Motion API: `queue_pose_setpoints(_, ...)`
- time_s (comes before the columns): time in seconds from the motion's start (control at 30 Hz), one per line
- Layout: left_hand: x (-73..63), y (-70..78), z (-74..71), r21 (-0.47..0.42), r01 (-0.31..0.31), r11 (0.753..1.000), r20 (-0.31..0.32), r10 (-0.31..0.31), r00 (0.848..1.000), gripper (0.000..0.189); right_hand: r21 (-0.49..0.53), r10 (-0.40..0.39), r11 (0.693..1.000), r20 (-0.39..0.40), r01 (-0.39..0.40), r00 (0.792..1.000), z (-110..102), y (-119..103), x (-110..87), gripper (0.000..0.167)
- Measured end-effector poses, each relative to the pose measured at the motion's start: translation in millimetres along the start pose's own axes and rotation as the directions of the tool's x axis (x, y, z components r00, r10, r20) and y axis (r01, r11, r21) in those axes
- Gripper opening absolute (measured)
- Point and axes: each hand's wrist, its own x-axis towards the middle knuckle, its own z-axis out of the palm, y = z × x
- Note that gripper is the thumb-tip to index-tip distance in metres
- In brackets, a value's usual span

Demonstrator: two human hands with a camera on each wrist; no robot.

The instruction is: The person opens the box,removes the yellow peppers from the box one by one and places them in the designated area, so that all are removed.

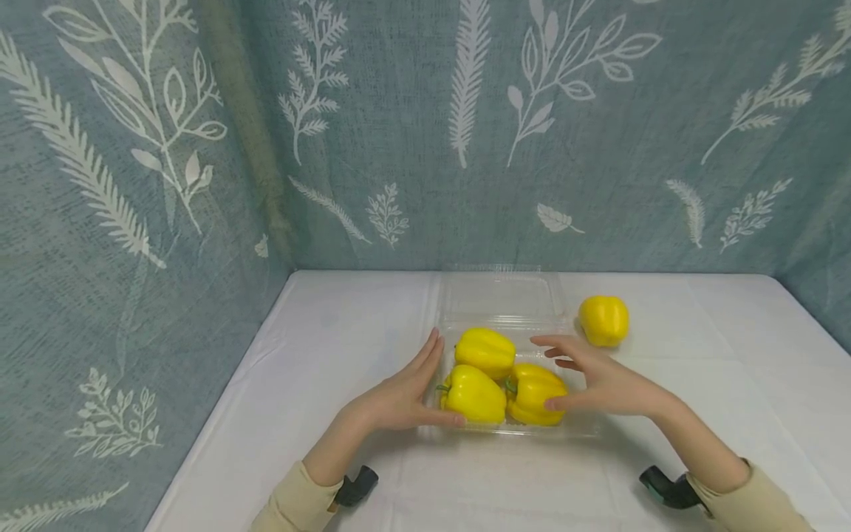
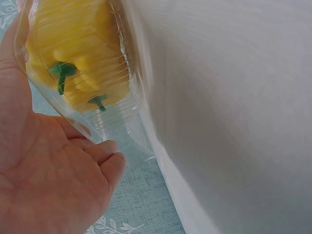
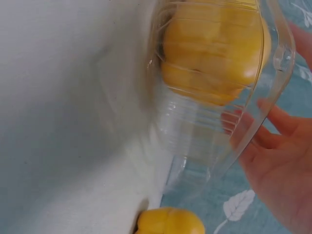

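Three yellow bell peppers lie in a clear plastic clamshell container (image 1: 572, 428): one at the back (image 1: 486, 350), one at the front left (image 1: 475, 396), one at the front right (image 1: 535, 395). My left hand (image 1: 402, 399) rests along the container's left side, fingers extended and thumb at the front rim. Over the right side is my right hand (image 1: 614, 384), fingers loosely bent and thumb beside the front right pepper. Through the ribbed wall (image 2: 109, 83), the left wrist view shows two green stems. In the right wrist view, fingers of the right hand (image 3: 282, 161) are at the container's rim.
The container's lid (image 1: 499, 295) lies folded back toward the curtain (image 1: 425, 133). Another yellow bell pepper (image 1: 603, 321) sits on the white tablecloth (image 1: 718, 355), behind my right hand. Patterned teal curtains stand along the table's back and sides.
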Motion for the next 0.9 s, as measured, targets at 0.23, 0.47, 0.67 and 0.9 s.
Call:
queue_pose_setpoints(0.23, 1.6, 2.0, -1.9, -0.013, 0.001, 1.000, 0.005, -0.001, 1.000, 0.126, -0.076, -0.029, 0.997, 0.055, 0.033, 0.998, 0, -1, 4.5, 0.084)
queue_pose_setpoints(0.47, 2.7, 1.8, -2.8, -0.010, 0.003, 1.000, 0.005, -0.003, 1.000, 0.126, -0.132, 0.003, 0.991, 0.116, 0.013, 0.993, -2, -7, 8.9, 0.086)
queue_pose_setpoints(0.67, 2.6, 1.8, -3.1, -0.008, 0.006, 1.000, 0.004, -0.006, 1.000, 0.127, -0.169, 0.031, 0.986, 0.161, -0.003, 0.986, -1, -10, 11.0, 0.083)
queue_pose_setpoints(0.9, 0.8, 1.8, -1.4, -0.016, 0.011, 1.000, 0.009, -0.011, 1.000, 0.126, -0.191, 0.080, 0.981, 0.195, -0.042, 0.978, 1, -12, 10.7, 0.083)
